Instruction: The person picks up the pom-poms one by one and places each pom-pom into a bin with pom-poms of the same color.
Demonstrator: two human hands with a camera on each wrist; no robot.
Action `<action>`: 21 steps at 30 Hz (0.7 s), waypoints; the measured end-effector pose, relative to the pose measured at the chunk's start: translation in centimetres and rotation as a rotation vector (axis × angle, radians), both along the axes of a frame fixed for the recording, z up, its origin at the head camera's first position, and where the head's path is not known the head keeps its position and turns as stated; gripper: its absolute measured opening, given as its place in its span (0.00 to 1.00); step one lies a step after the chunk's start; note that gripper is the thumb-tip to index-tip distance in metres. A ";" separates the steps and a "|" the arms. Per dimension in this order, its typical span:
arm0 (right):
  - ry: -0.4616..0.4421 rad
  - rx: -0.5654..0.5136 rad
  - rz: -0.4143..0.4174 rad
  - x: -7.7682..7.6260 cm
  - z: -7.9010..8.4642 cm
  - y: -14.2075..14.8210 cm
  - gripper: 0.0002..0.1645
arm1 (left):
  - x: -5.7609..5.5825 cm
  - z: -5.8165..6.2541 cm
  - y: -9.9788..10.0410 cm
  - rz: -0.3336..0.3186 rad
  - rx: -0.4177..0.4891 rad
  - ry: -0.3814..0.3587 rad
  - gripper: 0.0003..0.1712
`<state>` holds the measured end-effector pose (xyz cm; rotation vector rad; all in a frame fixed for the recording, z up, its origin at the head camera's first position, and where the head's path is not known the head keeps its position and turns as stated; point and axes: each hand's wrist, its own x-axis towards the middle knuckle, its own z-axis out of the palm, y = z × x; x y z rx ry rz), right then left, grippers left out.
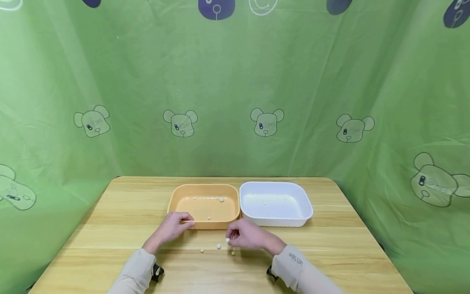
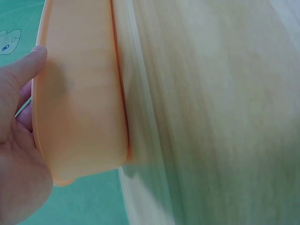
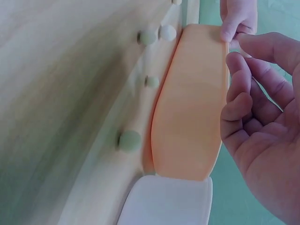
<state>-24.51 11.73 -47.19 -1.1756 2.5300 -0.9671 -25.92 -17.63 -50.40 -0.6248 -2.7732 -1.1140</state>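
My left hand [image 1: 172,226] grips the near-left rim of an orange basin [image 1: 216,226], thumb on the outer wall and fingers behind the rim. In front of that basin's right end, my right hand [image 1: 249,234] has thumb and forefinger brought together and the other fingers curled. A small white ball [image 1: 227,240] shows at those fingertips in the head view; the right wrist view hides it. Below the hand lie loose balls: another white ball [image 1: 218,246], a yellowish ball [image 1: 202,251] and a second yellowish ball [image 1: 233,253].
Several small balls lie inside the orange basin, among them a larger whitish one [image 1: 221,199]. A white basin [image 1: 306,212] stands against its right side, with two small yellowish balls on its bottom. Green printed cloth [image 1: 224,155] hangs behind the wooden table [image 1: 349,253].
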 end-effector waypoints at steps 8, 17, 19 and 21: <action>0.007 -0.018 -0.034 -0.4 0.3 0.5 0.06 | 0.1 0.0 0.0 -0.007 -0.009 0.019 0.04; -0.083 -0.080 -0.139 -1.1 1.1 0.8 0.06 | 0.1 0.0 0.0 -0.023 0.011 0.038 0.03; -0.103 -0.097 -0.155 -1.2 1.4 0.8 0.07 | 0.0 0.0 0.0 -0.028 0.015 0.039 0.03; -0.103 -0.111 -0.163 -1.5 1.7 0.9 0.07 | 0.1 0.0 0.0 -0.030 0.012 0.041 0.03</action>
